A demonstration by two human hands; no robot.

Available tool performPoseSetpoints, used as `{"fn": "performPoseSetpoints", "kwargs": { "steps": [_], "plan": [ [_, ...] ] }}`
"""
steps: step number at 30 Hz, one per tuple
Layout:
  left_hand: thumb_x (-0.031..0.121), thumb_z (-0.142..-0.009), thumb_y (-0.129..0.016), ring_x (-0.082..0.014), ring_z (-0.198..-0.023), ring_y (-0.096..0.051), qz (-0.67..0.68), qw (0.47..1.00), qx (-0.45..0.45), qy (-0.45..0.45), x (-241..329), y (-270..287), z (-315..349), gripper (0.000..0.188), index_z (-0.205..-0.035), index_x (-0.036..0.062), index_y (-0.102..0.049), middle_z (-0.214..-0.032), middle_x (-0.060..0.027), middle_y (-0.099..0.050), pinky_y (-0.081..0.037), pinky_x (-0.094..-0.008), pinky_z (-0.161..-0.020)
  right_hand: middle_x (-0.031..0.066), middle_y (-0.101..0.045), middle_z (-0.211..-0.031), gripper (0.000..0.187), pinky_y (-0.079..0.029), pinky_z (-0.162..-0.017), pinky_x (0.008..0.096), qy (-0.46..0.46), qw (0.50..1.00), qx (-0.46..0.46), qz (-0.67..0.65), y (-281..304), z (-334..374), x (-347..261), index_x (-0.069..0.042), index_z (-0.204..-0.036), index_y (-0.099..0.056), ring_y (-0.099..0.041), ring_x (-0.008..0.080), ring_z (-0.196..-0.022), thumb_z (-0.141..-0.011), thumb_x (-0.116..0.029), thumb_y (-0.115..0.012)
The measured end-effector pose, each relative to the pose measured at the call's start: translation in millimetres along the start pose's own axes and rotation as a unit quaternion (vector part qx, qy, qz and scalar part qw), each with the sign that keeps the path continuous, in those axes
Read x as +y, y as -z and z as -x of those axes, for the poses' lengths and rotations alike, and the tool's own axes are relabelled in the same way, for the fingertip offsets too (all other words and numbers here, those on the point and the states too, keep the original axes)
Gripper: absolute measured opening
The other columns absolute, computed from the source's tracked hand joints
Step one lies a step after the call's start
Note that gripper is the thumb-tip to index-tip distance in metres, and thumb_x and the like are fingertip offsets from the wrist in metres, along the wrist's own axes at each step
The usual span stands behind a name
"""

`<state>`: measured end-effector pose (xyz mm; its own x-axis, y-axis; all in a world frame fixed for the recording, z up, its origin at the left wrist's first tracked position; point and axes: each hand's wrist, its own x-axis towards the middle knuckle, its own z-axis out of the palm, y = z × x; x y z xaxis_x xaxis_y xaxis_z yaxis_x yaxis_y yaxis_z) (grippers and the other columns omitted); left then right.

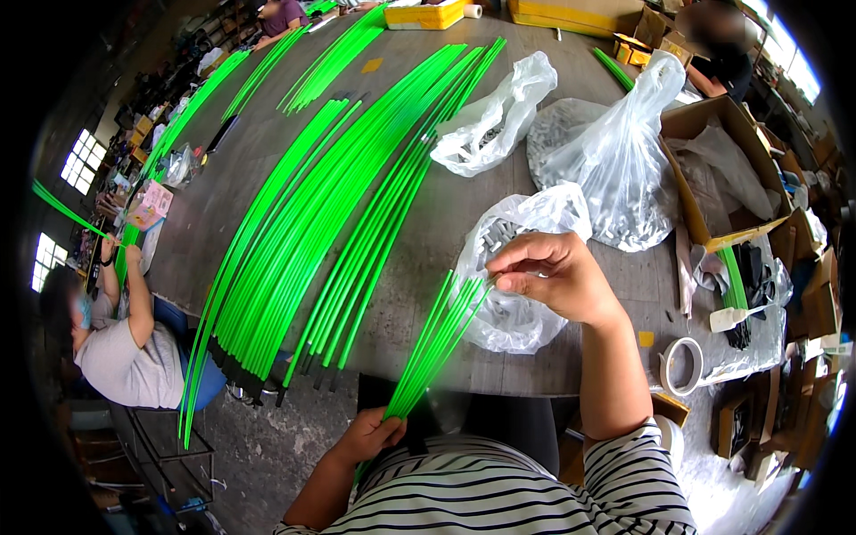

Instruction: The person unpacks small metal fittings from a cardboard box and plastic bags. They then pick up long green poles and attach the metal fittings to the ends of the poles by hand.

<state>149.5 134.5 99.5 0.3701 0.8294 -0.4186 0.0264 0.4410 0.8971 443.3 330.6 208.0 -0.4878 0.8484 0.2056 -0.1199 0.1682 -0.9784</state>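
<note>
My left hand (370, 434) is closed around the lower part of a small bundle of thin green rods (430, 352), held in front of my body. The rods fan out slightly toward their upper ends, over the table's near edge. My right hand (555, 275) is pinched at the upper tip of one rod; whatever small piece lies between thumb and fingers is too hidden to make out. Under this hand stands an open clear plastic bag (508, 332) with many small grey cylindrical pieces (497, 235) inside.
Many green rods with black ends (308, 241) lie left on the table (437, 374). Farther back are another open bag (492, 125), a knotted bag (624, 169) and a cardboard box (724, 234). A tape roll (681, 366) sits right. A seated co-worker (134, 357) handles rods left.
</note>
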Motion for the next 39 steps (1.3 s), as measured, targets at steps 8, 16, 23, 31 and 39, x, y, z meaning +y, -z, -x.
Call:
{"fn": "performPoseSetpoints", "kwargs": {
  "steps": [8,16,23,31,39],
  "plan": [
    [0.025,-0.095,-0.045,-0.0079,-0.053,-0.042,0.001,1.000,0.028,-0.004,-3,5,2,0.025,-0.082,0.0041,-0.052,-0.064,-0.0024,-0.050,-0.031,-0.0211,-0.045,0.0076,-0.067,-0.071,0.010,-0.050,-0.061,0.0255,-0.066,0.964,-0.047,0.252,6,2,2,0.000,-0.080,-0.068,-0.063,0.0129,-0.066,-0.070,-0.001,-0.071],
    [0.029,-0.096,-0.045,-0.0075,-0.053,-0.042,-0.002,1.000,0.022,-0.017,6,-1,1,0.029,-0.083,0.0045,-0.052,-0.064,-0.0018,-0.049,-0.031,-0.0205,-0.045,0.0137,-0.064,-0.072,0.006,-0.049,-0.061,0.0342,-0.020,0.872,0.035,0.488,3,0,35,-0.001,-0.074,-0.066,-0.062,0.0290,-0.065,-0.068,-0.003,-0.066],
    [0.026,-0.096,-0.045,-0.0071,-0.053,-0.043,-0.010,1.000,0.014,-0.013,4,1,1,0.026,-0.084,0.0046,-0.052,-0.064,-0.0016,-0.049,-0.031,-0.0198,-0.045,0.0151,-0.063,-0.070,0.004,-0.050,-0.063,0.0381,-0.029,0.807,0.161,0.567,14,-5,47,-0.003,-0.071,-0.066,-0.062,0.0320,-0.066,-0.069,-0.007,-0.066],
    [0.021,-0.096,-0.044,-0.0064,-0.054,-0.044,0.004,1.000,0.013,-0.001,3,0,-1,0.021,-0.086,0.0042,-0.053,-0.065,-0.0011,-0.050,-0.033,-0.0201,-0.046,0.0132,-0.065,-0.073,0.010,-0.050,-0.064,0.0382,-0.093,0.774,0.084,0.620,10,-7,58,-0.005,-0.076,-0.066,-0.063,0.0302,-0.068,-0.066,-0.008,-0.066],
    [0.022,-0.096,-0.043,-0.0075,-0.053,-0.042,0.011,1.000,0.004,-0.014,2,0,-2,0.024,-0.085,0.0028,-0.052,-0.065,-0.0028,-0.049,-0.031,-0.0204,-0.045,0.0017,-0.064,-0.075,0.012,-0.045,-0.061,0.0186,-0.010,0.991,0.129,0.028,2,-2,18,0.003,-0.087,-0.066,-0.057,0.0061,-0.067,-0.078,0.007,-0.059]
  ]
}}
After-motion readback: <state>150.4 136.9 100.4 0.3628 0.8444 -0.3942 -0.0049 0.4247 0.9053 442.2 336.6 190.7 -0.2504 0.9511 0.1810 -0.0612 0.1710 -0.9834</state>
